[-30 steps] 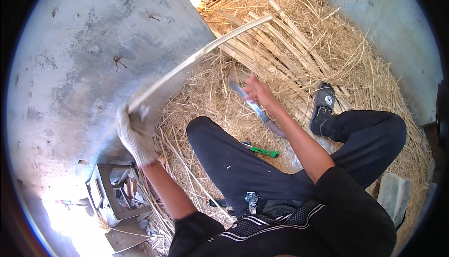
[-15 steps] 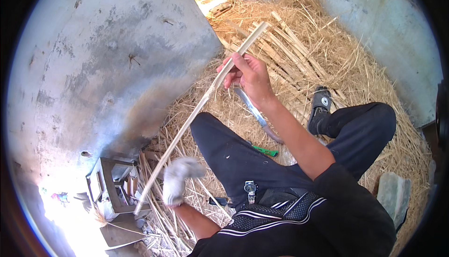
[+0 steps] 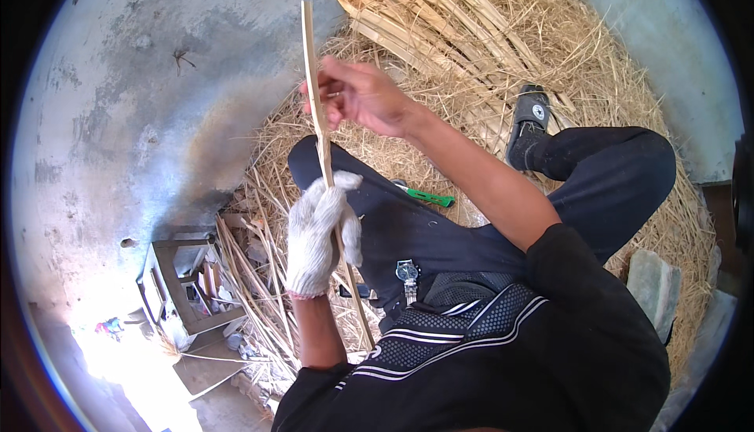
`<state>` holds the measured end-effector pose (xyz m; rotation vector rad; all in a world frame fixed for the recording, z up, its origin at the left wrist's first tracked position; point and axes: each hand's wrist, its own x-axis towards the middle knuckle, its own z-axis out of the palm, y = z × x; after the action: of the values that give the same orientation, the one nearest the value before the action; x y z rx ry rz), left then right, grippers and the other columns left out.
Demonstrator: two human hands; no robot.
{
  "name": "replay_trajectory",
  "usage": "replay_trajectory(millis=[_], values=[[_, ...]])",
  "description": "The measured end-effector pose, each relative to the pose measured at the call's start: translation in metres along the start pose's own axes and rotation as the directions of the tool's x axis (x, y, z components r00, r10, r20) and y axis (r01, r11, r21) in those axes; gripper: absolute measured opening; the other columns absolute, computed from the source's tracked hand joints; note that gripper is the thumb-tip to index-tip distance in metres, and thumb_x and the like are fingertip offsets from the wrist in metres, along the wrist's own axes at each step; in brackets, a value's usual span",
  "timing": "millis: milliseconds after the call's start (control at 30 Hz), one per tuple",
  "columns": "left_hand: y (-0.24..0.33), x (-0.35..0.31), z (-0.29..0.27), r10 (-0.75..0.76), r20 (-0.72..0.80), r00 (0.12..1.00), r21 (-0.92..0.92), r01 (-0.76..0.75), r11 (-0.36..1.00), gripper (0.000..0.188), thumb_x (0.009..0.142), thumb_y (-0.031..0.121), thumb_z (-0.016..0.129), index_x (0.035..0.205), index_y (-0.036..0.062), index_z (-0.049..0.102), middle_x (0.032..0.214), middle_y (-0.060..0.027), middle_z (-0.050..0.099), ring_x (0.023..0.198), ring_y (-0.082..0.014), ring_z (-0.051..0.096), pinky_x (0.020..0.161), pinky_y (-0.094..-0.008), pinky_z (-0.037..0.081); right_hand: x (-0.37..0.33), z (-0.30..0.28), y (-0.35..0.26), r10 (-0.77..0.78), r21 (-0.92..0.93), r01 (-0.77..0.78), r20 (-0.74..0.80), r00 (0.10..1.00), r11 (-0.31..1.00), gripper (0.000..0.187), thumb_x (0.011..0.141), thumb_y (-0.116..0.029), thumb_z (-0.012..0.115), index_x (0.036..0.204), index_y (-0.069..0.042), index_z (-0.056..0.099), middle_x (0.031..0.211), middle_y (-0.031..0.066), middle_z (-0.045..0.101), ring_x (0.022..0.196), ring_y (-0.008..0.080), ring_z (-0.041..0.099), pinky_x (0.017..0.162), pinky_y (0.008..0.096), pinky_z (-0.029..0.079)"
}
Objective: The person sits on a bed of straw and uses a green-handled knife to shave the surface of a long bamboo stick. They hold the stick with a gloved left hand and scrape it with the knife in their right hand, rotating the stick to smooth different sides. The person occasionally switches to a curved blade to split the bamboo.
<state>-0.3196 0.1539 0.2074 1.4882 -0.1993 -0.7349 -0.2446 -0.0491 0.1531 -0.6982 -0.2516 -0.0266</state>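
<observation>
A long, pale split bamboo strip (image 3: 312, 78) stands nearly upright in front of me, with a rough joint partway down and its lower end near my lap. My left hand (image 3: 318, 224), in a white knitted glove, is closed round it below the joint. Higher up, my bare right hand (image 3: 361, 98) is loosely curled at the strip, its fingertips passing behind it and its thumb by the edge. That hand is slightly blurred. On the ground beyond my thigh lies a green-handled tool (image 3: 430, 197), partly hidden by my leg.
Split bamboo pieces (image 3: 448, 27) lie on straw (image 3: 581, 55) ahead. Thin strips (image 3: 263, 275) are heaped at my left, beside a wooden stool-like frame (image 3: 177, 291) with clutter. A stained wall (image 3: 157, 94) rises on the left. A stone block (image 3: 653, 291) sits at my right.
The bamboo strip has swung from a slant to nearly upright. My gloved left hand has risen and closed on it; my right hand has shifted left. The curved blade is no longer visible.
</observation>
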Motion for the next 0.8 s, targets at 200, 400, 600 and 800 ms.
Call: replay_trajectory(millis=[200,400,600,800], values=[[0.009,0.036,0.017,0.013,-0.32,0.947,0.194,0.052,0.98,0.024,0.093,0.017,0.064,0.112,0.0027,0.059,0.058,-0.0026,0.059,0.035,-0.007,0.044,0.032,-0.0208,0.033,-0.09,-0.198,0.137,0.296,-0.919,-0.344,-0.389,0.872,-0.194,0.028,0.081,-0.033,0.063,0.095,-0.008,0.064,0.08,0.0178,0.068,0.075,0.0365,0.067,0.079,0.0465,0.052],[0.004,0.047,0.013,0.005,-0.375,0.927,0.204,0.078,0.976,0.03,0.093,0.015,0.061,0.119,0.0008,0.057,0.061,-0.0037,0.06,0.035,-0.0072,0.045,0.031,-0.0205,0.033,-0.201,-0.217,0.199,0.601,-0.81,-0.326,-0.582,0.548,-0.488,0.052,0.082,-0.028,0.069,0.127,-0.009,0.052,0.105,0.0192,0.066,0.102,0.0349,0.065,0.084,0.0451,0.052],[-0.001,0.051,0.012,0.081,-0.355,0.931,0.231,0.004,0.973,0.037,0.094,0.01,0.058,0.128,-0.0019,0.053,0.063,-0.0047,0.063,0.036,-0.0064,0.045,0.033,-0.0196,0.033,-0.192,-0.213,0.216,0.518,-0.822,-0.373,-0.563,0.644,-0.431,0.046,0.082,-0.029,0.067,0.119,-0.007,0.051,0.106,0.0216,0.066,0.104,0.0375,0.064,0.084,0.0462,0.052],[0.016,0.041,0.018,0.08,-0.325,0.942,0.211,-0.01,0.977,0.045,0.095,0.01,0.053,0.138,-0.0023,0.046,0.062,-0.0042,0.062,0.037,-0.0066,0.045,0.034,-0.0205,0.033,-0.212,-0.21,0.233,0.407,-0.849,-0.426,-0.524,0.748,-0.312,0.038,0.084,-0.02,0.062,0.116,-0.004,0.052,0.1,0.0232,0.066,0.1,0.0415,0.065,0.085,0.0485,0.052]])
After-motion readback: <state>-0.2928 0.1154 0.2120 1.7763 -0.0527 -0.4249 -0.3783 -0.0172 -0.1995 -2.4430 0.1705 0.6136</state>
